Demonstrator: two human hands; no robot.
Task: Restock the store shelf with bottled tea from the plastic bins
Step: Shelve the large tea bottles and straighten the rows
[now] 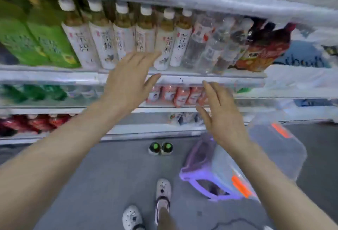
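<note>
Several white-labelled tea bottles (108,43) with white caps stand in a row on the shelf (182,76). My left hand (128,81) is raised in front of them with its fingers straight, the fingertips near a bottle (164,47) that tilts slightly; it holds nothing. My right hand (221,114) hovers lower and to the right, fingers spread and empty, in front of the shelf below. Two bottles with green caps (161,147) stand on the floor. A clear plastic bin (274,149) with orange latches sits on the floor at the right.
Green cartons (36,41) fill the shelf's left end; clear water bottles (215,43) and red packs (263,50) sit to the right. Red bottles (179,96) line the lower shelf. A purple-handled lid (206,178) leans on the bin. My feet (162,193) stand on grey floor.
</note>
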